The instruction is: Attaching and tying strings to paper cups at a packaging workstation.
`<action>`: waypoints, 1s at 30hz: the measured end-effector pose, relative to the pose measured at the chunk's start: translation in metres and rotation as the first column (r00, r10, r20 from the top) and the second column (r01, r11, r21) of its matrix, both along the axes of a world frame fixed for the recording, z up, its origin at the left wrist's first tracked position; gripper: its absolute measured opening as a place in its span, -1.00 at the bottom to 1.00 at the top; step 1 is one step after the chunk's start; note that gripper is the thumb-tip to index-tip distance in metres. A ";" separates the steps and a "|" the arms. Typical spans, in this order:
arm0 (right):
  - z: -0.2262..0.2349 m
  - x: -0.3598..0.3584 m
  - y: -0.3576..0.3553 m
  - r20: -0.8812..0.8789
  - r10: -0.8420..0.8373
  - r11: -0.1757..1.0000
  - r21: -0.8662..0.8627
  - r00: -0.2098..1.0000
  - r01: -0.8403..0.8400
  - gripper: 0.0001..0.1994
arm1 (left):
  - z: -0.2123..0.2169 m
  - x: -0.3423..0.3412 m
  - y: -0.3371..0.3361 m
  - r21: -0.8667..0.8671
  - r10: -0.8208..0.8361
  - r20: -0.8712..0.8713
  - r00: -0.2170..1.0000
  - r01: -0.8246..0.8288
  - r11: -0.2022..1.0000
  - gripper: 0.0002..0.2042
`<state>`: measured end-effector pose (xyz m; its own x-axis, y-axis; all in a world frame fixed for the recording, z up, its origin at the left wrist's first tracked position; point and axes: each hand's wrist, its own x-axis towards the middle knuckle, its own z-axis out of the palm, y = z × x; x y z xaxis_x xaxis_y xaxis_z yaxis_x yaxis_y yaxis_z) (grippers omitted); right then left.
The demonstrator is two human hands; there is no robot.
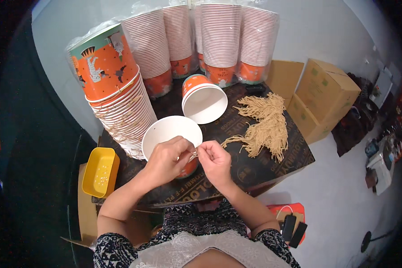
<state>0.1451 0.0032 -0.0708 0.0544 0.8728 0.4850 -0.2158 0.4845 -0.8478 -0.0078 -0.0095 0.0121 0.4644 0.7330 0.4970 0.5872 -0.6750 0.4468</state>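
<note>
My left hand [167,158] grips the rim of an orange paper cup with a white inside [167,130], held tilted toward me over the dark board [254,167]. My right hand [215,161] pinches a short tan string [193,154] at the cup's rim, fingertips touching those of the left hand. A pile of tan string pieces [265,125] lies on the board to the right. A second short stack of orange cups [203,100] lies on its side just behind.
A leaning stack of cups with strings [120,102] stands at the left; several wrapped tall cup stacks [219,40] line the back. A yellow tray [100,172] sits at the left edge. Cardboard boxes [321,96] stand at the right. Dark phones [292,230] lie on a red thing on the floor.
</note>
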 end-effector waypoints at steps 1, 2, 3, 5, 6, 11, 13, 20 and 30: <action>-0.001 -0.001 0.000 -0.014 0.006 1.000 -0.007 1.000 -0.006 -0.96 | -0.001 0.000 0.001 -0.002 -0.007 0.019 1.000 0.007 1.000 -0.86; -0.001 -0.001 0.000 -0.013 0.006 1.000 -0.008 1.000 -0.006 -0.96 | -0.002 0.000 0.001 -0.002 -0.008 0.019 1.000 0.008 1.000 -0.86; -0.002 -0.001 -0.001 0.035 -0.021 1.000 0.001 0.999 0.021 -0.96 | -0.002 0.000 0.002 -0.010 -0.010 0.033 0.999 0.010 1.000 -0.88; -0.003 0.000 -0.001 0.083 -0.047 0.999 0.010 0.995 0.046 -0.96 | -0.004 0.000 0.003 -0.018 -0.013 0.048 0.999 0.014 1.000 -0.89; -0.005 0.000 -0.001 0.136 -0.077 0.996 0.058 0.988 0.070 -0.96 | -0.004 0.001 0.003 -0.046 -0.002 0.082 0.997 0.006 0.999 -0.90; -0.002 0.004 -0.007 0.211 -0.126 0.977 0.195 0.969 0.084 -0.96 | -0.002 0.005 0.007 -0.086 0.028 0.126 0.992 -0.017 0.996 -0.92; -0.002 0.004 -0.009 0.140 -0.026 0.989 0.145 0.990 0.005 -0.97 | -0.002 0.005 0.009 -0.179 0.063 0.135 0.989 -0.039 0.983 -0.92; -0.001 0.003 -0.004 0.016 0.021 0.999 0.047 1.000 -0.021 -0.95 | -0.009 0.002 0.017 -0.300 0.119 0.156 0.981 -0.068 0.952 -0.92; 0.001 0.012 -0.004 -0.378 0.316 0.861 -0.270 0.870 -0.431 -0.87 | 0.003 0.004 0.003 -0.203 -0.008 0.130 0.992 0.035 0.978 -0.91</action>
<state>0.1569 -0.0008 -0.0696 -0.2120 0.9619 0.1729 -0.6002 0.0115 -0.7998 -0.0038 -0.0064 0.0152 0.4237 0.8158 0.3936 0.5027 -0.5733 0.6470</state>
